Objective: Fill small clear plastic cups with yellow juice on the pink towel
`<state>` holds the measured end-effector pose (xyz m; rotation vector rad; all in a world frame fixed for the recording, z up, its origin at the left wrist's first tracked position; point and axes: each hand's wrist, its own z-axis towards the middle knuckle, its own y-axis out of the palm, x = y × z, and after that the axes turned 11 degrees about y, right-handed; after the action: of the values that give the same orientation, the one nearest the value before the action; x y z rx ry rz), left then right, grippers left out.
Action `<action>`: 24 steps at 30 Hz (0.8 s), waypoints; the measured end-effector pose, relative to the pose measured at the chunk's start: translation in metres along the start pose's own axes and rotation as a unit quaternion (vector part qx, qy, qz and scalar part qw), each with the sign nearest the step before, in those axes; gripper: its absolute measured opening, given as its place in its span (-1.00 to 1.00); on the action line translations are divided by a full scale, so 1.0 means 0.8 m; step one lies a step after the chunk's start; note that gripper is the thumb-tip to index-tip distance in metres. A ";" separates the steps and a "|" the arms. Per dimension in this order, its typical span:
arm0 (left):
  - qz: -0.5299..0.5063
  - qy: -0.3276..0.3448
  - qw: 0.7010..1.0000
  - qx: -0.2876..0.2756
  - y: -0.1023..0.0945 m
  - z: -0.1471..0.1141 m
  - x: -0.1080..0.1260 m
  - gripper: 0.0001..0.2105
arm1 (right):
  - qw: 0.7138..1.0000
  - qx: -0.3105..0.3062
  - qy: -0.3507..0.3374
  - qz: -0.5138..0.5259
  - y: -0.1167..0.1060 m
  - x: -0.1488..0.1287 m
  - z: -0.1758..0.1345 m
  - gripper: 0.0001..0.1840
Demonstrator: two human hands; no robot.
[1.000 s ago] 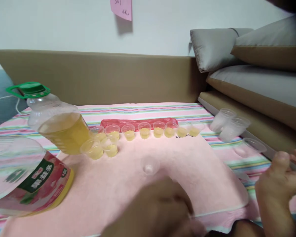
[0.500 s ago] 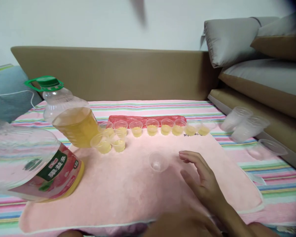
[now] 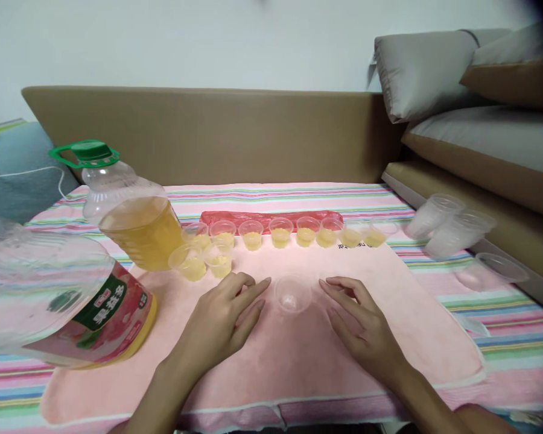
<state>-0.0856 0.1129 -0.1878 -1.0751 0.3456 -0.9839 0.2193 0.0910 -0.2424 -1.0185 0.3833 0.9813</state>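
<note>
An empty clear plastic cup [image 3: 292, 294] stands on the pink towel [image 3: 271, 367] in front of me. To its left is my left hand [image 3: 228, 313], fingers apart and holding nothing. My right hand [image 3: 362, 322] is on the cup's other side, also open, its fingertips a little away from the rim. Beyond them, several small cups [image 3: 280, 235] with yellow drink form a row. Two more cups with drink, one of them this cup [image 3: 219, 260], stand in front of the row's left end.
At left stand two big juice bottles, a near labelled one [image 3: 113, 307] and a green-capped one [image 3: 140, 232]. A red plastic bag [image 3: 271, 218] lies behind the row. Stacked cups [image 3: 457, 234] and a single cup [image 3: 489, 271] lie at right, beside cushions [image 3: 484, 141].
My left hand has come up from the bottom edge to the left side of the empty cup. My right hand has moved slightly left, nearer the cup.
</note>
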 end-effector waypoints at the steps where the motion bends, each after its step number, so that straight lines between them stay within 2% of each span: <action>1: 0.004 0.006 1.000 -0.002 0.002 -0.001 0.000 -0.62 | 1.000 0.000 -0.006 -0.004 0.000 0.000 0.000 -0.50; 11: -0.003 0.052 0.999 0.016 0.006 -0.002 -0.003 -0.68 | 1.000 -0.005 -0.023 -0.012 0.004 -0.007 0.000 -0.44; 24: -0.010 0.055 0.998 0.003 0.012 -0.001 -0.004 -0.69 | 0.999 -0.019 -0.031 -0.014 0.004 -0.009 -0.001 -0.43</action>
<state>-0.0829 0.1163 -0.1969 -1.0218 0.4223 -1.0643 0.2129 0.0872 -0.2401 -1.0226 0.3002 0.9948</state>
